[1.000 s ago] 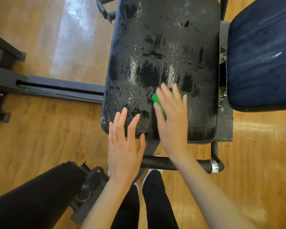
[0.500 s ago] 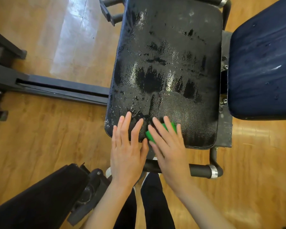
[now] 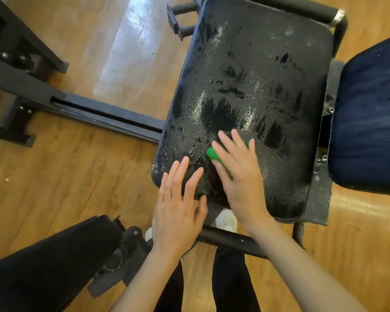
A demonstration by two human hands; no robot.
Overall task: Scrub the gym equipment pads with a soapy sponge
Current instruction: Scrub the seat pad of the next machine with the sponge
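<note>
Head view: two hands on a wet black pad.
Right hand (image 3: 240, 176) lies flat with fingers straight, pressing a green sponge (image 3: 213, 154) onto the near half of the black pad (image 3: 268, 75) (suds streak its surface). Left hand (image 3: 178, 208) rests open on the pad's near left corner, holding nothing. A navy pad (image 3: 369, 113) sits just beside, to the right, over wooden floor (image 3: 54, 176).

My left hand (image 3: 178, 212) lies flat, fingers spread; just beside it my right hand (image 3: 239, 176) presses down, fingers straight, forearms extended.
</note>
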